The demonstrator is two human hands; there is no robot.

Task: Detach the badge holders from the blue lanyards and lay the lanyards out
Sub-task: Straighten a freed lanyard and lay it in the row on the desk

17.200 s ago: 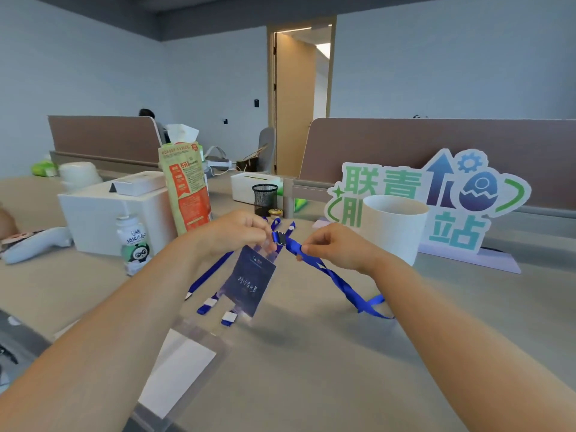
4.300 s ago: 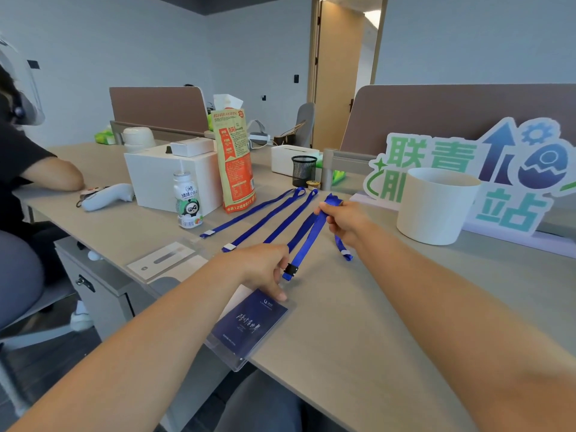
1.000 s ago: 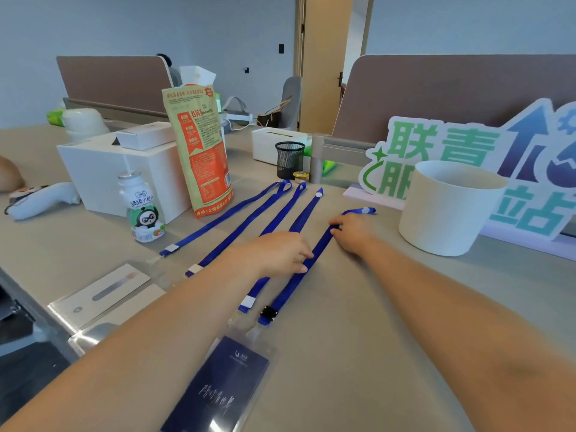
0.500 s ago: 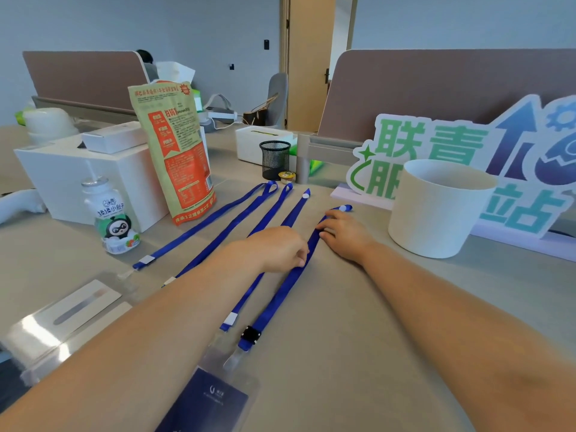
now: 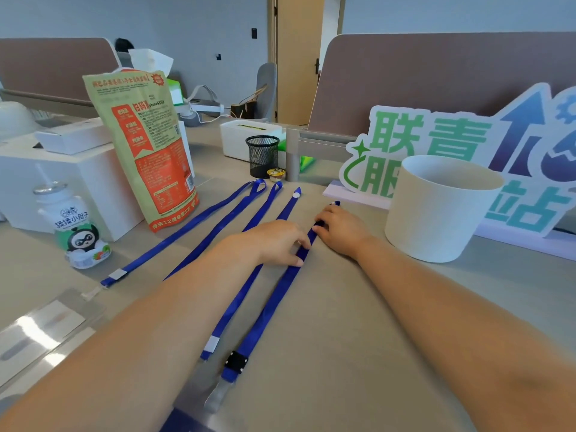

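Note:
Several blue lanyard straps lie side by side on the grey desk (image 5: 389,322), running away from me. My left hand (image 5: 274,241) rests flat with its fingertips pressing the rightmost lanyard (image 5: 274,304) at mid-length. My right hand (image 5: 341,227) touches the same strap a little farther up, fingers on its edge. That strap ends near me in a black buckle (image 5: 236,362) and a metal clip (image 5: 216,397). The clip lies on a clear badge holder with a dark blue card (image 5: 187,419), cut off by the bottom edge. The leftmost lanyard (image 5: 187,232) lies untouched.
Clear badge holders (image 5: 40,332) lie at the near left. A small drink bottle (image 5: 74,226), an orange-green pouch (image 5: 146,148) and a white box (image 5: 78,169) stand left. A white pot (image 5: 436,207) and a lettered sign (image 5: 467,141) stand right, a black mesh cup (image 5: 262,155) behind.
My right hand has slid a little toward me along the rightmost strap. My left hand stays pressed on it. The view has dipped closer, so the blue badge card is nearly out of frame.

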